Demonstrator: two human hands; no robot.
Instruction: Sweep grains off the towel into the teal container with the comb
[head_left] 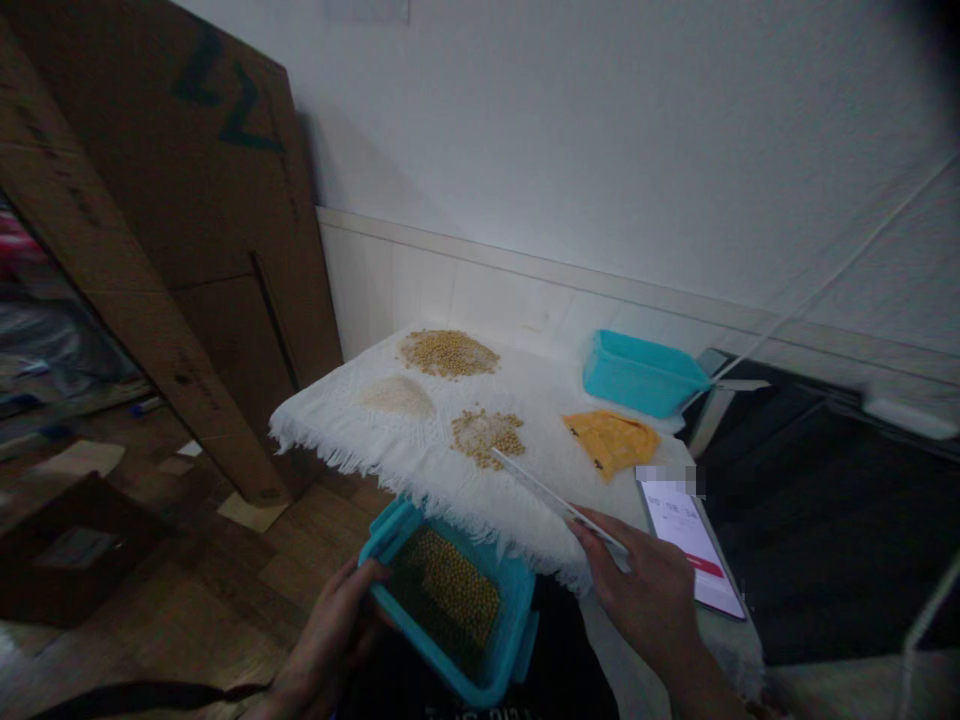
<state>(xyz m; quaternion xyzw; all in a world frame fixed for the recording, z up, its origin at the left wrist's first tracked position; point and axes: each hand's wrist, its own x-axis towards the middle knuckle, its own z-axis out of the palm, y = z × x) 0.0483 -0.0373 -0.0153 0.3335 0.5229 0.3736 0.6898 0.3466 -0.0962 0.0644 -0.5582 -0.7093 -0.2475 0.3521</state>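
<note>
Beans [450, 595] in container [519, 622], before the cloth [540, 400]

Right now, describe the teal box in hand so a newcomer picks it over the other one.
Find the white fringed cloth. Below its near edge, the left hand holds a teal box with yellow beans inside, beside the right hand gripping a clear strip. The other teal tub stands on the cloth's far right corner, untouched.

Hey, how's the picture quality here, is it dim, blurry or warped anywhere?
Head view: dim, soft light; the left hand and its teal container sit in shade below the white cloth. Head view: the phone screen glares brightest, beside the right hand gripping a clear strip. Head view: the edges smear and bend, the cardboard box is blurred and the top right corner darkens.
</note>
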